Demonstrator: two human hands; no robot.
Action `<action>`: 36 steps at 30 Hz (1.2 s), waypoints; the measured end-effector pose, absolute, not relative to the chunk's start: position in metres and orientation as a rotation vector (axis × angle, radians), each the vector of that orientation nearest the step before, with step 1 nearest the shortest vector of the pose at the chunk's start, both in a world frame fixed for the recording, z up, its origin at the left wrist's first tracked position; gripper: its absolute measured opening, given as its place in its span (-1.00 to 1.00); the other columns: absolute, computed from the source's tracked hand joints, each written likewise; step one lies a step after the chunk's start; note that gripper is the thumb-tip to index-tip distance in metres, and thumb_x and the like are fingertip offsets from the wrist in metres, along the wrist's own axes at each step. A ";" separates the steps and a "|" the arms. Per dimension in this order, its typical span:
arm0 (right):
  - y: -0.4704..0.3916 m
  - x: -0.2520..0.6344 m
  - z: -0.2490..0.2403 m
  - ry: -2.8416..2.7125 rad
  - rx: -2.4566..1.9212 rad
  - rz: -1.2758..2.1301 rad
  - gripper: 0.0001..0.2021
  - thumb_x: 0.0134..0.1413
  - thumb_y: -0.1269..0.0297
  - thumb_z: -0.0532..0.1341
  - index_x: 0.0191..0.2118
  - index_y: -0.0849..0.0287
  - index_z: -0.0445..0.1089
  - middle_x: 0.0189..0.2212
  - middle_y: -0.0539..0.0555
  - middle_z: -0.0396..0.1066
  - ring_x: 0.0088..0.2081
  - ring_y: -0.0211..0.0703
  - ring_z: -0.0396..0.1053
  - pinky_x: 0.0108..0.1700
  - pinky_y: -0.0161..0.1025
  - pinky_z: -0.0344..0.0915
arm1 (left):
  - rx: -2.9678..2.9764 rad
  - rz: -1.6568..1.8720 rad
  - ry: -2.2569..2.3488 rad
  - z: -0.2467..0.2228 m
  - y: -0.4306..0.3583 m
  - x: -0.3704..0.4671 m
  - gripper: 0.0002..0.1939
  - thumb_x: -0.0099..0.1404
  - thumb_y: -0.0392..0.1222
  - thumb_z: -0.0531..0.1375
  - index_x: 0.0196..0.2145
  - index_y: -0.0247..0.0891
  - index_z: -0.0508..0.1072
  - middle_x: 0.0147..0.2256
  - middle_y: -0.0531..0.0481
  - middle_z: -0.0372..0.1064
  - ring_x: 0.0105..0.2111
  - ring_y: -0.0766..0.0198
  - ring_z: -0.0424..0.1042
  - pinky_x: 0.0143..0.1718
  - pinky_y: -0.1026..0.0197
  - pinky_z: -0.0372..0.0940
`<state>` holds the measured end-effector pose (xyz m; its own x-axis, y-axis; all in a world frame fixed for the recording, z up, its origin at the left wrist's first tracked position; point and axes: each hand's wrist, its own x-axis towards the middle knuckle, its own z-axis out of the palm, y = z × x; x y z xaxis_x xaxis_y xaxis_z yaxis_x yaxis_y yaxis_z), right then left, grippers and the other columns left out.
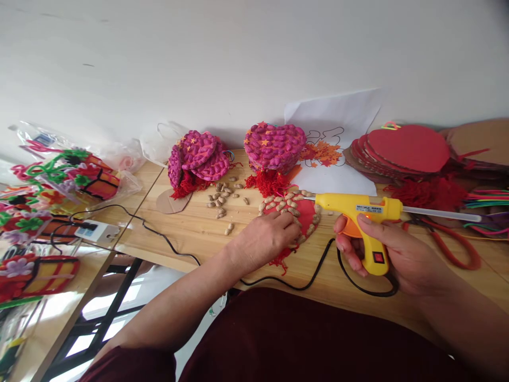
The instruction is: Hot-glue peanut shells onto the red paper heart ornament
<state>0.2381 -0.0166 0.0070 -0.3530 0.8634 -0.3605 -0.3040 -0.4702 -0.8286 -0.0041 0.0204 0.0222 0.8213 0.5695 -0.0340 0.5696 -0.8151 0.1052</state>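
A yellow hot glue gun (358, 208) is in my right hand (397, 249), whose fingers wrap round the handle near the orange trigger. A clear glue stick (441, 213) pokes out of its back end, and its nozzle points left over a red cardboard piece (307, 212). Peanuts in their shells (278, 202) line the edge and upper left of that piece. My left hand (266, 236) rests over its lower left with fingers bent and close together; what they hold, if anything, is hidden. Red yarn (281, 261) sticks out below the hand.
Loose peanuts (222, 196) lie left of the work. Behind stand pink peanut-covered pieces (274, 146), orange stars (323, 154) on white paper and stacked red discs (409, 148). Red-handled scissors (457, 246) lie right. A black cord (167, 239) crosses the table near a power strip (97, 232).
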 end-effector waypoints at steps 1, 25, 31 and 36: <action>-0.017 0.238 0.007 -0.857 -1.055 1.912 -0.72 0.19 0.01 0.16 -0.24 0.11 0.43 -0.52 0.02 0.40 -0.62 -0.27 0.32 -0.65 -0.37 0.26 | 2.882 -0.003 0.912 0.022 0.020 -0.004 -0.82 0.45 -0.29 0.02 -0.16 -0.29 0.43 -0.18 -0.07 0.37 -0.19 0.20 0.38 -0.17 0.18 0.35; -0.018 0.239 0.005 -0.839 -1.077 1.913 -0.73 0.16 -0.01 0.19 -0.27 0.09 0.46 -0.52 0.02 0.42 -0.63 -0.27 0.33 -0.65 -0.37 0.27 | 2.474 0.674 1.314 -0.004 -0.004 -0.050 -0.74 0.45 -0.25 0.05 0.02 -0.21 0.42 -0.23 -0.06 0.44 -0.22 0.25 0.42 -0.17 0.22 0.34; -0.018 0.237 0.007 -0.849 -1.085 1.916 -0.75 0.17 0.01 0.19 -0.27 0.08 0.46 -0.52 0.01 0.41 -0.62 -0.27 0.33 -0.65 -0.39 0.27 | 2.617 0.543 1.149 0.003 0.004 -0.029 -0.81 0.43 -0.22 0.08 -0.15 -0.22 0.49 -0.22 -0.07 0.42 -0.19 0.22 0.40 -0.13 0.19 0.32; -0.018 0.238 0.007 -0.851 -1.090 1.904 -0.76 0.16 0.03 0.20 -0.27 0.08 0.46 -0.52 0.01 0.41 -0.62 -0.27 0.33 -0.64 -0.38 0.26 | 2.778 0.341 1.005 0.018 0.016 -0.013 -0.80 0.45 -0.24 0.04 -0.18 -0.24 0.47 -0.24 -0.05 0.40 -0.23 0.23 0.35 -0.19 0.21 0.29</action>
